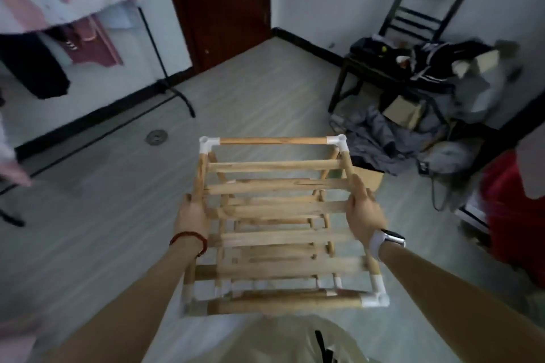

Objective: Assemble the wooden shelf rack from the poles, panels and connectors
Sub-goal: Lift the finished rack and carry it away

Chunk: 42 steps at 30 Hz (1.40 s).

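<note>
The wooden shelf rack (274, 165) is held up in front of me above the floor, its slatted tiers seen from above. White plastic connectors (336, 140) join the poles at its corners. My left hand (191, 215) grips the left side pole, a red cord bracelet on the wrist. My right hand (364, 209) grips the right side pole, a white watch on the wrist. The lower tiers are partly hidden behind the top slats and blurred.
A dark chair (413, 29) piled with clothes and boxes stands at the right. A red container (513, 215) sits at the right edge. A clothes rail stand (165, 68) with hanging garments is at the left, a brown door (230, 0) beyond. A floor drain (157, 136) lies ahead.
</note>
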Motion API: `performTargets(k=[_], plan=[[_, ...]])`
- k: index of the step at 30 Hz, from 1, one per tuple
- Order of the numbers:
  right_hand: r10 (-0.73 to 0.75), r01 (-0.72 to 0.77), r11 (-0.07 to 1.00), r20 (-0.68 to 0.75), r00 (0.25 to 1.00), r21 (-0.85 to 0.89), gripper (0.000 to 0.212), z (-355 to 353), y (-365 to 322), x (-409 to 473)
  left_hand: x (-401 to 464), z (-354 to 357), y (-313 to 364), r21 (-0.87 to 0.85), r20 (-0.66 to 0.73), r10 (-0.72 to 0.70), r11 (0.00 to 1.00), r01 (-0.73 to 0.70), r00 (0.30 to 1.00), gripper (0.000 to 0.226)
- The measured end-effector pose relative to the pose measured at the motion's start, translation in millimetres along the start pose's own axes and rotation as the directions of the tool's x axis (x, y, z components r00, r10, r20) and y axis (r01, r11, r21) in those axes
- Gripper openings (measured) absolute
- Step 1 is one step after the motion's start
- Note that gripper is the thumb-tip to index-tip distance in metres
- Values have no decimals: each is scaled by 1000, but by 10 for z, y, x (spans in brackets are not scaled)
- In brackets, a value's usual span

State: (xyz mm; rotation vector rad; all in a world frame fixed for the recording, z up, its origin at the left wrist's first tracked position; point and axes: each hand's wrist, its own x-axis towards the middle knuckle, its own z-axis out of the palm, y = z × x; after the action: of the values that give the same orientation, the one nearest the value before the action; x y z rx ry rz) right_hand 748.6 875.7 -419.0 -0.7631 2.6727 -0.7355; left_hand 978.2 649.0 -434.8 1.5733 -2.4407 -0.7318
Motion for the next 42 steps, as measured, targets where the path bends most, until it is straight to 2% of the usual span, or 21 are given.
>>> performTargets(k=[2, 5, 9, 14, 19, 24, 25, 27, 29, 30, 32, 35, 37, 42], plan=[[-96, 96, 995, 4, 995, -20, 52, 199, -446, 328, 243, -257, -207, -30, -41, -101, 995, 100, 994, 52], [-235, 237, 971, 32, 971, -41, 50, 497, -1133, 744, 504, -608, -551, -202, -167, -139, 974, 104, 976, 51], [-400, 407, 911, 102, 911, -65, 50, 909, -2043, 1301, 909, -956, -1006, -179, -272, -220, 968, 175, 937, 51], [-540, 546, 837, 200, 817, 31, 47, 1570, -3190, 1936, 1497, -1295, -1633, -233, -358, -368, 925, 299, 858, 48], [-697, 701, 702, 327, 638, 128, 47, 2294, -4423, 2366, 1937, -1671, -2306, -336, -392, -616, 787, 518, 683, 43], [-783, 804, 558, 451, 428, 205, 46, 2977, -5702, 2317, 1914, -2095, -2925, -331, -433, -740, 662, 673, 515, 58], [-799, 817, 524, 471, 374, 240, 45, 3157, -5954, 2251, 1874, -2196, -3070, -367, -436, -775, 617, 696, 458, 58], [-839, 853, 441, 466, 281, 279, 45, 3484, -6380, 2104, 1835, -2385, -3334, -428, -462, -813, 554, 714, 354, 58], [-853, 863, 392, 477, 211, 319, 44, 3763, -6721, 1986, 1811, -2522, -3580, -461, -489, -825, 519, 720, 282, 59], [-857, 862, 355, 494, 146, 361, 44, 4085, -7075, 1785, 1757, -2660, -3886, -480, -503, -837, 480, 734, 218, 61], [-872, 866, 313, 479, 99, 391, 47, 4291, -7367, 1651, 1745, -2780, -4107, -478, -509, -836, 472, 741, 204, 64], [-878, 852, 229, 478, -28, 470, 45, 4913, -8082, 1069, 1584, -3100, -4833, -557, -497, -863, 400, 728, 94, 67], [-862, 860, 197, 501, -76, 470, 46, 5226, -8561, 658, 1461, -3334, -5275, -594, -482, -875, 358, 721, 37, 67], [-858, 848, 88, 472, -202, 523, 46, 5833, -9586, -266, 1174, -3864, -6201, -664, -443, -894, 283, 693, -60, 59]])
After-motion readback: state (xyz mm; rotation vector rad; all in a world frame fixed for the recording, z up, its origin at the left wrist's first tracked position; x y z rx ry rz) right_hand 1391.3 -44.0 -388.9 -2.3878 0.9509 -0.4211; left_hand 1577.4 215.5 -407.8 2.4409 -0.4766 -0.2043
